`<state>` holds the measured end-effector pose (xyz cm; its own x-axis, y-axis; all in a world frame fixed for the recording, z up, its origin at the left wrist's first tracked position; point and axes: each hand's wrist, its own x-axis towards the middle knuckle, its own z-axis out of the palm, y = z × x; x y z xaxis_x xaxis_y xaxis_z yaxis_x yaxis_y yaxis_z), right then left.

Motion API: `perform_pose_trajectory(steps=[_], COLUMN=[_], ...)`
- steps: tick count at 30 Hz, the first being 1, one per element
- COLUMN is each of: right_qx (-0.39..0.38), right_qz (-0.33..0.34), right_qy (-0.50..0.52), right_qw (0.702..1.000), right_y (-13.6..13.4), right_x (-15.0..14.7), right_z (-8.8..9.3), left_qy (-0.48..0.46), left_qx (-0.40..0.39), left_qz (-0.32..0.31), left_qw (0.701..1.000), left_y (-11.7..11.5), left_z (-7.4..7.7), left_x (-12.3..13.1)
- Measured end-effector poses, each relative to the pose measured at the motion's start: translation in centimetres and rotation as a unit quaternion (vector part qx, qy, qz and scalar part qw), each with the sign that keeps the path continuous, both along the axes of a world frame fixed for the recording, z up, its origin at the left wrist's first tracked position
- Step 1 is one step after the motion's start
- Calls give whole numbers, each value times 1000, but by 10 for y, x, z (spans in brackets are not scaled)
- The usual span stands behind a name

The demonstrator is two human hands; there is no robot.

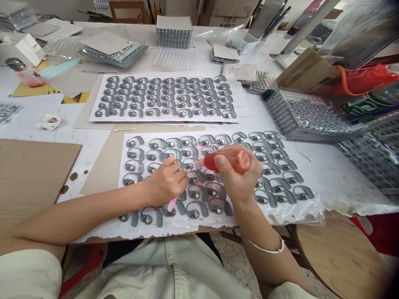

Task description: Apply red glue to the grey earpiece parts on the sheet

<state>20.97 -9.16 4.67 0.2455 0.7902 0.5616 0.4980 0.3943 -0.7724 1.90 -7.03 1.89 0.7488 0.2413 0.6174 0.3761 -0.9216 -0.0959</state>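
Note:
My right hand (241,178) is wrapped round a squeeze bottle (226,160) of red-orange liquid. The bottle lies nearly level, its thin nozzle pointing left over the small grey ear-hook parts. Closed round a slim pink-handled tool (172,204) is my left hand (166,180); the tool's thin tip shows beside the fingers, close to the nozzle, and its exact kind is unclear. Both hands are above a white sheet (124,160) carrying rows of grey ear-hook parts (195,194), each with a round metallic piece and fine wires. Some parts are hidden beneath my hands.
Behind lies a second sheet with ear-hook parts (166,93). Clear trays of small metal pieces (311,112) stand right, stacked trays (174,33) at the back. On the left are cardboard (34,178), a tape roll (50,121) and a bottle with pink liquid (26,74).

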Motion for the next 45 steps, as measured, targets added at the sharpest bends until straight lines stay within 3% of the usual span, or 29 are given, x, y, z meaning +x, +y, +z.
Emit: perform_pose_trajectory(steps=[9,45], right_qx=[0,21], right_qz=[26,37], right_qy=[-108,-113], right_qw=[994,993], right_y=[4,9], right_x=[-9,-9], right_z=[0,-7], left_qy=[17,20], left_qx=[33,31], left_qz=[-18,-12], left_qw=[999,999], left_y=[-1,0], left_z=[-4,-5], left_x=[2,1])
